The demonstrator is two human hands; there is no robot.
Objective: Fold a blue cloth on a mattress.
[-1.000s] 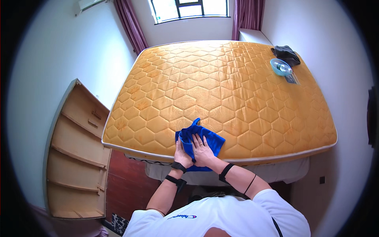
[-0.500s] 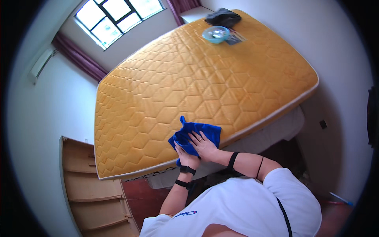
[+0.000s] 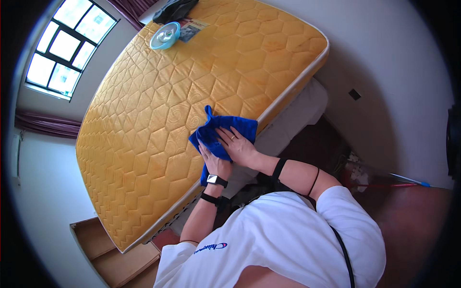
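A blue cloth (image 3: pixel 222 126) lies bunched on the near edge of a yellow quilted mattress (image 3: pixel 158 110), with a loop of it sticking up at the far end. My right hand (image 3: pixel 238 148) presses down on the cloth, fingers spread and flat, a ring on one of them. Beside it, my left hand (image 3: pixel 216 165) rests against the cloth's near left part with its fingers stretched out; a raised fold partly covers their tips. Part of the cloth hangs over the mattress edge below the left wrist, which wears a watch.
On the mattress's far part sit a light blue bowl (image 3: pixel 165 36), printed paper (image 3: pixel 193 30) and a dark cloth bundle (image 3: pixel 174 10). A pale base (image 3: pixel 295 117) shows beneath the mattress. Wooden furniture (image 3: pixel 122 264) stands at lower left. A blue-tipped stick (image 3: pixel 408 180) lies on the right.
My view has turned, so the mattress, window and bowl appear shifted left and tilted. Both hands stay on the blue cloth, which remains near the mattress edge.
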